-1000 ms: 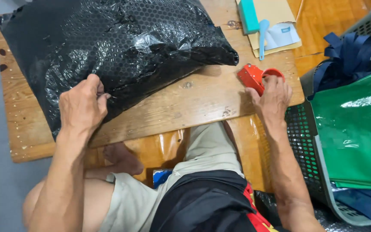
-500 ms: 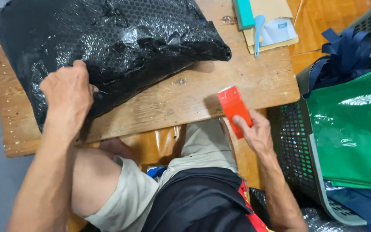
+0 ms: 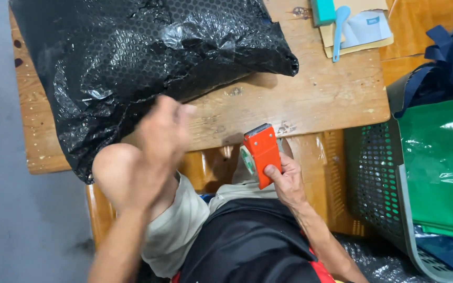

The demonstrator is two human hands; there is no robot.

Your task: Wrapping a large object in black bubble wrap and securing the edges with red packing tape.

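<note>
Gripping orange tape dispenser (image 3: 260, 153) at table edge (image 3: 310, 128), right hand (image 3: 287, 181) clamped, left hand (image 3: 158, 139) blurred, grip unclear

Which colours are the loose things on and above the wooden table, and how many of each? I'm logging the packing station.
Black: 1, the black bubble-wrap plastic parcel
Orange: 1, the orange tape dispenser in the right hand
Teal or light blue: 2, the teal block and the light blue plastic tool
Tan: 1, the tan envelope
Total: 5
</note>
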